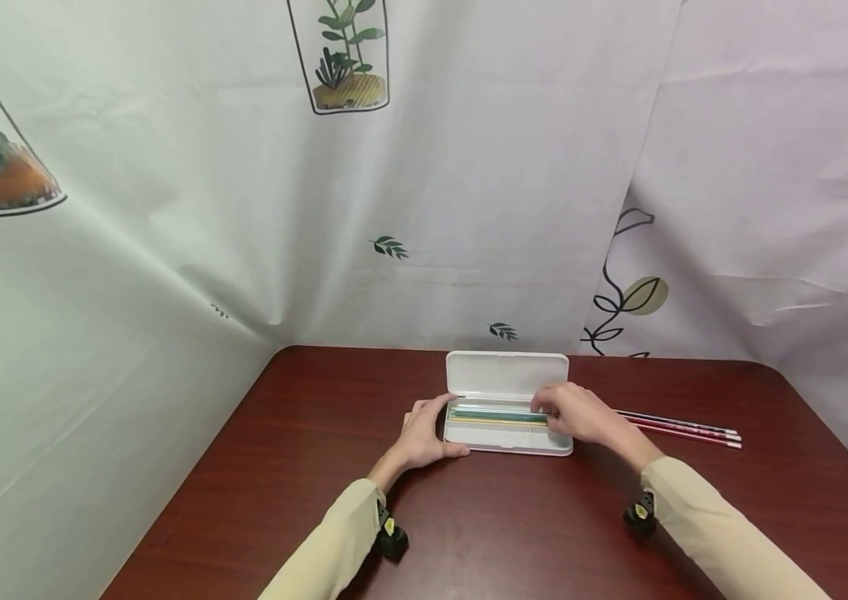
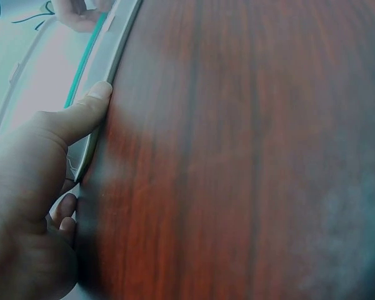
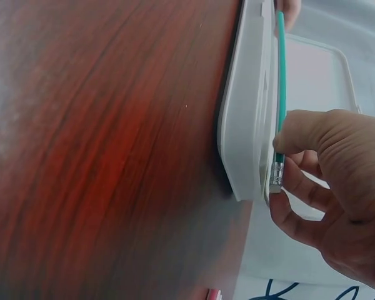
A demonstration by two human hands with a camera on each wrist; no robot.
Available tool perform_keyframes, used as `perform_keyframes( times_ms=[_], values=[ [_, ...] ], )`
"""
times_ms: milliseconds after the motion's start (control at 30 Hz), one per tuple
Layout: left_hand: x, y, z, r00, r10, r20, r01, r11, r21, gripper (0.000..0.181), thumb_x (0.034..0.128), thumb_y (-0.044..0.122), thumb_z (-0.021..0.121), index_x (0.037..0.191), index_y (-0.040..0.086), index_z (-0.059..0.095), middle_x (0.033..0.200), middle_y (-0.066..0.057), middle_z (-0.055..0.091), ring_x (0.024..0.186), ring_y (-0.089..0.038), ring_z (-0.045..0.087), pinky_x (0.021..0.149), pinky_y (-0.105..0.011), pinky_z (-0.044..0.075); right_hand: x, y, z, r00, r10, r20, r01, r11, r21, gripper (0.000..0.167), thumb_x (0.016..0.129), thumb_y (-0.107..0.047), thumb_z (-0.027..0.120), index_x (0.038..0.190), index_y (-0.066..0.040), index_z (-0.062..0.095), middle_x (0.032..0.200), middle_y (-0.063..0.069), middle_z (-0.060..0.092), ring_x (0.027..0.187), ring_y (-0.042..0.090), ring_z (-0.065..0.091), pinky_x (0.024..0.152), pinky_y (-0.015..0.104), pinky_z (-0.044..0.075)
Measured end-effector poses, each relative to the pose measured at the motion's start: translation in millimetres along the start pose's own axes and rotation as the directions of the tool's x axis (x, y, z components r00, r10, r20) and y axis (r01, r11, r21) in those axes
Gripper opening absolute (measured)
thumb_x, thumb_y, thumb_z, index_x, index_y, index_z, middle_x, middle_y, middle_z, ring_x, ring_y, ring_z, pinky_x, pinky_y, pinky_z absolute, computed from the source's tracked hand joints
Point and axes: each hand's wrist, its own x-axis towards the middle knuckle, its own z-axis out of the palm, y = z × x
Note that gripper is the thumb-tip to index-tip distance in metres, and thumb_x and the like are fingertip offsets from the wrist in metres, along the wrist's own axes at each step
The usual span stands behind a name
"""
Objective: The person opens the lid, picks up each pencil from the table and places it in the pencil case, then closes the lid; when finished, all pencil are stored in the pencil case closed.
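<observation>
A white pencil case [image 1: 497,437] lies on the table with its lid [image 1: 506,372] raised at the back. My left hand [image 1: 418,435] grips the case's left end, thumb [image 2: 90,106] on the front edge and fingers toward the rear. Over the right part of the case is my right hand [image 1: 581,412]. It pinches a green pencil [image 3: 282,81] near its eraser end, between thumb and fingers. Green and yellow lengths run along the inside of the case; how many pencils there are is hard to tell.
Several pencils [image 1: 686,428] with white ends, dark and red, lie on the dark red wooden table [image 1: 514,525] right of the case. A pale cloth [image 1: 469,183] printed with plants hangs behind the table and along its left side.
</observation>
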Motion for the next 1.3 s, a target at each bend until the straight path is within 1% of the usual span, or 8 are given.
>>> perform_keyframes(
  times_ms=[267,567,700,800,933,1033,1200,1300],
  values=[
    [-0.5,-1.2,1.2,1.000,0.010,-0.005,-0.010,1.000,-0.001,0.089,0.0689,0.036,0.092,0.144,0.015,0.049,0.132,-0.009,0.058,0.124,-0.029,0.043,0.094,-0.047,0.032,3.8,-2.0,2.6,1.000,-0.024,0.000,0.024,0.999,-0.026,0.025,0.077,0.007,0.068,0.089,-0.014,0.072,0.089,-0.003,0.064,0.074,0.012,0.054,0.064,0.032,0.047],
    [-0.4,-0.4,1.8,1.000,0.008,-0.001,-0.008,1.000,-0.004,0.089,0.0694,0.035,0.092,0.144,0.015,0.049,0.132,-0.009,0.058,0.124,-0.029,0.043,0.094,-0.047,0.032,4.5,-3.4,4.5,0.999,-0.033,0.002,0.033,0.998,-0.049,0.024,0.076,0.007,0.067,0.086,-0.015,0.070,0.084,-0.006,0.059,0.071,0.010,0.050,0.062,0.030,0.044],
    [-0.9,-0.2,1.5,1.000,0.012,-0.003,-0.012,1.000,-0.007,0.089,0.0692,0.035,0.092,0.144,0.014,0.049,0.132,-0.009,0.058,0.125,-0.029,0.043,0.094,-0.046,0.032,2.9,-3.2,1.5,0.999,-0.040,-0.008,0.040,0.998,-0.052,0.022,0.077,0.006,0.069,0.086,-0.014,0.071,0.084,-0.005,0.061,0.072,0.011,0.052,0.062,0.031,0.045],
    [-1.1,-0.3,1.2,1.000,0.014,-0.002,-0.014,1.000,-0.004,0.089,0.0694,0.036,0.092,0.145,0.014,0.049,0.132,-0.009,0.058,0.124,-0.029,0.043,0.093,-0.047,0.032,-1.2,-1.0,-2.7,0.999,-0.028,-0.023,0.027,0.999,-0.029,0.019,0.079,0.004,0.069,0.087,-0.013,0.072,0.086,-0.005,0.063,0.072,0.011,0.052,0.063,0.032,0.046],
    [-0.9,-0.2,0.5,1.000,0.009,-0.002,-0.009,1.000,-0.001,0.090,0.0697,0.037,0.092,0.145,0.015,0.049,0.132,-0.010,0.057,0.124,-0.029,0.043,0.093,-0.047,0.032,-12.7,6.2,-10.5,0.997,0.014,-0.072,-0.014,1.000,-0.007,0.015,0.082,0.003,0.070,0.089,-0.011,0.072,0.085,-0.005,0.063,0.071,0.011,0.051,0.063,0.032,0.045],
    [-0.4,-0.4,0.2,1.000,0.006,-0.002,-0.006,1.000,0.001,0.090,0.0694,0.037,0.092,0.145,0.015,0.049,0.133,-0.010,0.057,0.124,-0.029,0.043,0.093,-0.046,0.032,-26.3,14.8,-17.4,0.990,0.028,-0.135,-0.030,0.999,-0.013,0.014,0.081,0.003,0.071,0.089,-0.009,0.072,0.082,-0.006,0.062,0.070,0.011,0.051,0.062,0.033,0.045],
    [-0.1,-1.5,0.8,1.000,0.009,0.000,-0.009,1.000,0.004,0.090,0.0697,0.037,0.091,0.146,0.014,0.048,0.134,-0.010,0.057,0.125,-0.029,0.043,0.094,-0.047,0.032,-57.4,34.0,-28.5,0.974,0.040,-0.223,-0.049,0.998,-0.035,0.017,0.078,0.005,0.072,0.088,-0.008,0.072,0.080,-0.007,0.060,0.069,0.010,0.053,0.061,0.033,0.046],
    [0.0,-1.9,1.0,1.000,0.009,0.003,-0.009,1.000,0.006,0.091,0.0700,0.037,0.091,0.146,0.014,0.048,0.136,-0.010,0.056,0.126,-0.029,0.043,0.095,-0.048,0.032,-78.3,46.4,-33.8,0.964,0.048,-0.261,-0.065,0.996,-0.057,0.019,0.075,0.007,0.073,0.088,-0.008,0.072,0.082,-0.007,0.061,0.069,0.010,0.053,0.060,0.033,0.046]
  ],
)
